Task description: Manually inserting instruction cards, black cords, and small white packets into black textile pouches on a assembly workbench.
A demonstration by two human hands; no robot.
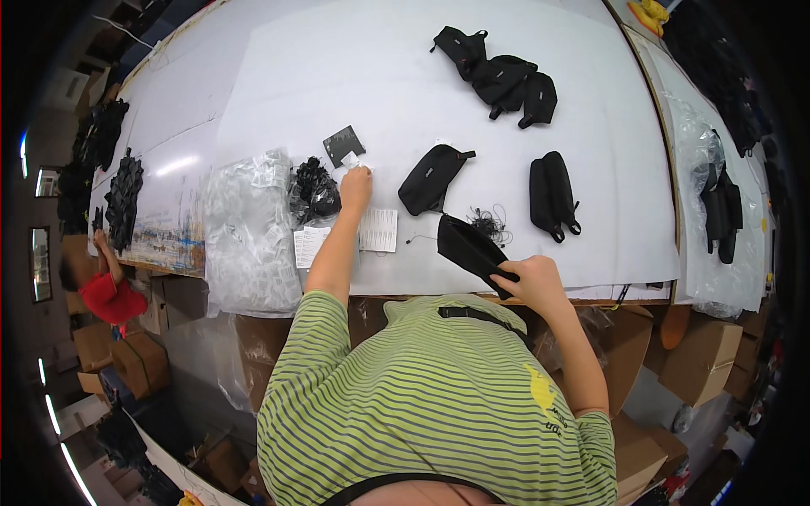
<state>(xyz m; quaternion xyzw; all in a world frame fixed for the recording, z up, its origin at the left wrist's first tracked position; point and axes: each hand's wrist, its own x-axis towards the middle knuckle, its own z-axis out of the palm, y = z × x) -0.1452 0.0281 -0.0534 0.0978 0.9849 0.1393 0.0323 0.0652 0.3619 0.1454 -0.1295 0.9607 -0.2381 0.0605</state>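
Observation:
My right hand [537, 280] grips one end of a black fabric pouch [466, 250], which tilts over the table's near edge. Farther left, my left hand [356, 189] is closed, with a small white slip [350, 159] at its fingertips. Just beyond that slip lies a dark square card [342, 143]. Beside my left hand is a bunch of small black pieces [314, 190] in clear plastic. Between my hands rests another black pouch [430, 179], and a tangle of thin black cords [489, 224] sits near the pouch I hold.
A stack of clear plastic bags [253, 236] hangs over the near edge. Printed white sheets [379, 230] lie by my left forearm. More black pouches [508, 80] rest far right, one [553, 194] nearer. Another person [112, 291] in red is at far left. Cardboard boxes [696, 358] stand below.

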